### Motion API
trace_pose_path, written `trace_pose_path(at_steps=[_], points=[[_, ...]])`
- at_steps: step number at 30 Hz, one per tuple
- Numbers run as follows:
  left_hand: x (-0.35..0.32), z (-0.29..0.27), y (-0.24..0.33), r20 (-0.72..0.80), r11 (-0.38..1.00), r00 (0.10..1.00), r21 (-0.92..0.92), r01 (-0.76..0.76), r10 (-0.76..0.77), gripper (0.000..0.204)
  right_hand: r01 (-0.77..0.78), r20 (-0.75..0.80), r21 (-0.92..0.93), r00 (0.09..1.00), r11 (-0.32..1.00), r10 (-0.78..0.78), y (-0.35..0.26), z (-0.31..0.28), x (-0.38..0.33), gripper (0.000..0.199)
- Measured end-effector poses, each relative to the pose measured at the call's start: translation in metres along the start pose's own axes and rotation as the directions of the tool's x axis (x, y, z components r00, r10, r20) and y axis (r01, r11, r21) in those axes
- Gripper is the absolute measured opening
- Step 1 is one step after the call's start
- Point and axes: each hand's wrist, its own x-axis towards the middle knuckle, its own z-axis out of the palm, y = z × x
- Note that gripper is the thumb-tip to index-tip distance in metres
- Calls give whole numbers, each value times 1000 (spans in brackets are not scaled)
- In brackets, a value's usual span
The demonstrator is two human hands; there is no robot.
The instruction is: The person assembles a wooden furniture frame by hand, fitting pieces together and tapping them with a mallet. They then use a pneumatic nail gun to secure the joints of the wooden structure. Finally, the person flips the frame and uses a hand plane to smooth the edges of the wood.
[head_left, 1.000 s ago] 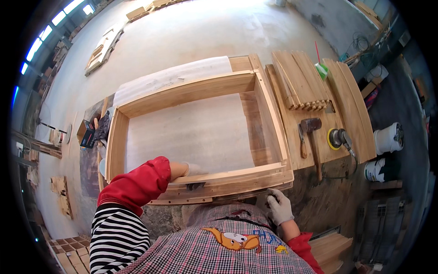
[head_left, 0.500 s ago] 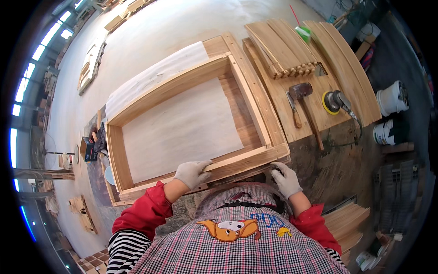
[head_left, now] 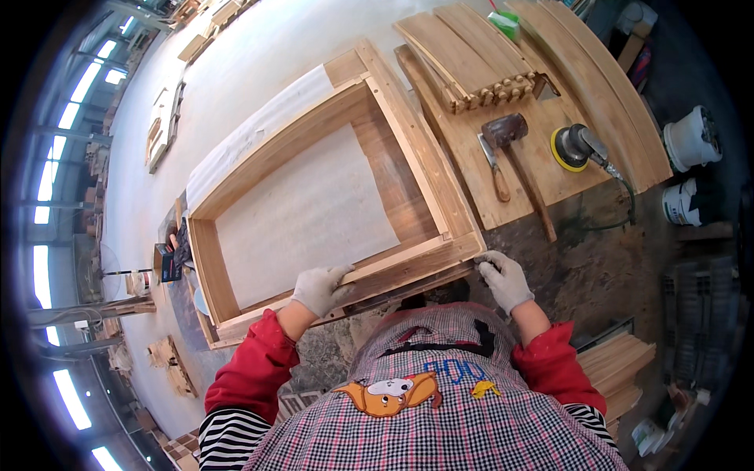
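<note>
A large rectangular wooden frame, like a shallow box, with its near rail [head_left: 416,265] toward me, lies in front of me. White sheet material [head_left: 306,212] covers most of the wooden panel inside it. My left hand [head_left: 320,290], in a pale work glove, is closed over the near rail, left of its middle. At the near right corner my right hand [head_left: 505,281], also gloved, has its fingers bent against the outer edge. Part of its grip is hidden behind the glove.
Right of the frame, a board [head_left: 514,192] carries a mallet [head_left: 505,129], a wooden-handled blade tool [head_left: 499,182], a round sander [head_left: 577,147] with a hose, and stacked wooden slats [head_left: 463,51]. White buckets [head_left: 693,140] stand farther right. A small dark box [head_left: 166,263] sits left of the frame.
My right hand has slid rightward along the near edge to the frame's corner. My left hand stays on the near rail. The whole view has shifted and turned slightly.
</note>
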Motion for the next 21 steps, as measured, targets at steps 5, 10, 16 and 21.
trace_pose_path(at_steps=[5,10,16,21], points=[[8,23,5,-248,1000,969,24,-16,21,28,39,51,-83,998,996,-35,-2,-9,11,19],[7,22,14,-295,996,955,94,13,15,27,42,96,-69,995,997,-35,-4,-15,16,19],[9,25,13,-348,994,936,112,-20,58,28,115,141,-223,986,968,-84,-4,-23,22,19],[8,27,12,-323,991,946,133,3,40,29,252,-259,-388,893,886,-368,1,-47,37,22]])
